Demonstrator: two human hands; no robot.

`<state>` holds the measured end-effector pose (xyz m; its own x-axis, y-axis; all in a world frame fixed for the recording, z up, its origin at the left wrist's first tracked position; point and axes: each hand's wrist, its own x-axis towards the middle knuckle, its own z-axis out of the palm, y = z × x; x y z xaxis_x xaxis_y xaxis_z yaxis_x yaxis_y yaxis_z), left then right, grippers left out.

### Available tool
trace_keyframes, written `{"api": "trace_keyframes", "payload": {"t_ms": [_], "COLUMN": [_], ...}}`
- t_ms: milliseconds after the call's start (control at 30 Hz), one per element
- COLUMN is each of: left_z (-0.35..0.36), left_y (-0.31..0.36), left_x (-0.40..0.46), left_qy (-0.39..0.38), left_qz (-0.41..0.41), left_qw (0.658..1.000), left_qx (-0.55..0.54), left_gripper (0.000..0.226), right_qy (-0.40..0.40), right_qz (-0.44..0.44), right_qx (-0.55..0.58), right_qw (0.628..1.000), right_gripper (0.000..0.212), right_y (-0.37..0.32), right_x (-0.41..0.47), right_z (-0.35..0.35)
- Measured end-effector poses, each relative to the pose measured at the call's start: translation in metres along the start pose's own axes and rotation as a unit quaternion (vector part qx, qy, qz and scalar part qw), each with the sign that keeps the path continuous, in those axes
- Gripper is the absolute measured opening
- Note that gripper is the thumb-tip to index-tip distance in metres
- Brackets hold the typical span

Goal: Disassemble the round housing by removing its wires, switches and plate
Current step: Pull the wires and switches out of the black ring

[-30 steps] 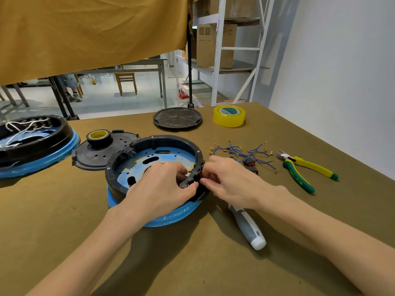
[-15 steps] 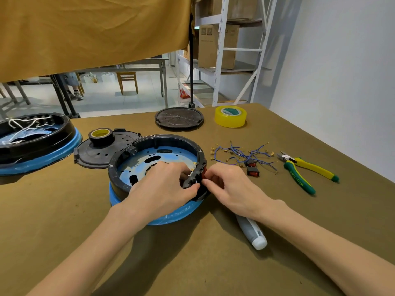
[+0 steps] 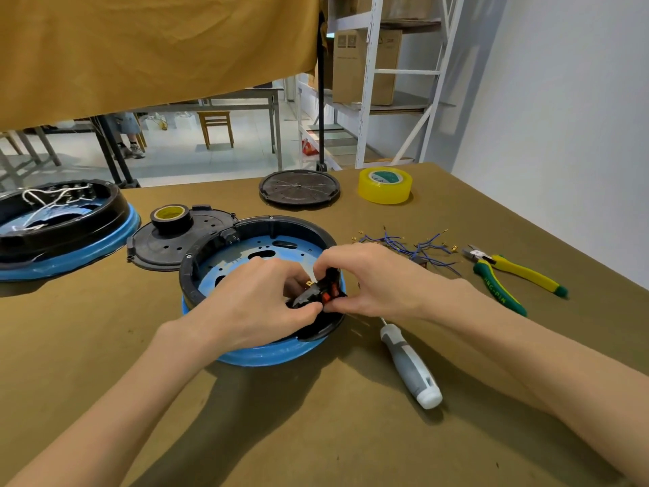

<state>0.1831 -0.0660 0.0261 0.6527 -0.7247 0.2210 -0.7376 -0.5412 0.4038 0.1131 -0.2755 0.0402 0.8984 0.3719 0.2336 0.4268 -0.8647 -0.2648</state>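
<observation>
Round housing (image 3: 260,229), black ring w/ blue plate (image 3: 242,256) inside, sits mid-table (image 3: 105,346) on blue base, near front edge of work area. Both hands at its near-right rim. Left hand (image 3: 251,307) reaches in from inside of ring, fingers curled, thumb + fingertips pinching black switch block (image 3: 309,293) at rim. Right hand (image 3: 372,279) comes from outside, fingers curled over rim top, thumb + index pinching same spot; red switch (image 3: 328,293) visible between the two thumbs. Small brass tab just beside block, inner side. Exact finger contact under right hand hidden.

Loose blue wires (image 3: 404,242) w/ brass terminals in a tangle on table, right of housing, just behind right hand; small dark-red part among them, partly hidden. Pliers (image 3: 516,275), green/yellow grips, further right, jaws toward wires. Screwdriver (image 3: 409,363), grey/white handle, lies near right forearm, tip toward housing, apart from it.

Behind-left of housing: black cover plate (image 3: 158,247), touching or slightly under ring – can't tell which; black tape roll (image 3: 171,219) w/ yellow core upright on it. Far left: second housing (image 3: 63,223), black on blue, white wires inside. Far side of table: black round lid (image 3: 299,187), flat; yellow tape roll (image 3: 384,185) to its right, well apart from work. Tan cloth hanging above, metal shelving w/ cardboard boxes beyond table.
</observation>
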Motion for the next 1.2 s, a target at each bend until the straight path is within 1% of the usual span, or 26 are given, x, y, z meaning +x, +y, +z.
{"api": "trace_keyframes", "payload": {"t_ms": [67,133,267,367,467,533,667,733,800,900,967,1100,1200], "left_z": [0.002,0.004,0.005,0.007,0.006,0.005,0.006,0.006,0.007,0.008,0.008,0.008,0.009], "left_y": [0.000,-0.001,-0.003,-0.006,-0.011,-0.013,-0.018,-0.019,-0.020,-0.022,-0.022,-0.023,-0.024], "left_x": [-0.003,-0.006,-0.007,-0.007,-0.005,-0.005,-0.003,-0.002,-0.002,-0.002,-0.001,-0.001,-0.001], "left_qy": [0.009,0.016,0.027,0.034,0.025,0.019,0.009,-0.001,-0.004,-0.003,-0.005,-0.010,-0.011], "left_qz": [0.006,0.013,0.009,0.016,0.018,0.008,-0.001,0.003,0.004,0.012,0.016,0.016,0.018], "left_qw": [1.000,1.000,1.000,0.999,0.998,0.997,0.993,0.992,0.991,0.993,0.994,0.994,0.994], "left_qx": [0.004,0.008,-0.013,-0.026,-0.054,-0.079,-0.121,-0.130,-0.132,-0.118,-0.111,-0.112,-0.112], "left_gripper": [0.034,0.037,0.049,0.051,0.055,0.064,0.074,0.076,0.077,0.078,0.079,0.080,0.080], "right_qy": [-0.002,-0.022,-0.068,-0.097,-0.128,-0.143,-0.184,-0.219,-0.235,-0.224,-0.225,-0.278,-0.289], "right_qz": [-0.006,-0.006,-0.013,-0.020,-0.033,-0.039,-0.049,-0.047,-0.048,-0.059,-0.061,-0.015,0.006], "right_qx": [0.013,0.023,-0.020,-0.056,-0.083,-0.088,-0.097,-0.092,-0.088,-0.075,-0.041,0.021,0.014], "right_qw": [1.000,0.999,0.997,0.993,0.988,0.985,0.977,0.970,0.967,0.970,0.972,0.960,0.957], "right_gripper": [0.032,0.033,0.036,0.037,0.041,0.044,0.040,0.038,0.037,0.036,0.036,0.037,0.044], "right_y": [0.000,0.000,0.000,0.001,0.001,0.001,-0.003,-0.005,-0.006,-0.005,-0.004,-0.004,-0.004], "right_x": [-0.001,0.000,0.010,0.017,0.026,0.031,0.037,0.044,0.049,0.048,0.045,0.054,0.058], "right_z": [0.002,0.000,-0.008,-0.012,-0.014,-0.015,-0.017,-0.021,-0.025,-0.026,-0.027,-0.036,-0.038]}}
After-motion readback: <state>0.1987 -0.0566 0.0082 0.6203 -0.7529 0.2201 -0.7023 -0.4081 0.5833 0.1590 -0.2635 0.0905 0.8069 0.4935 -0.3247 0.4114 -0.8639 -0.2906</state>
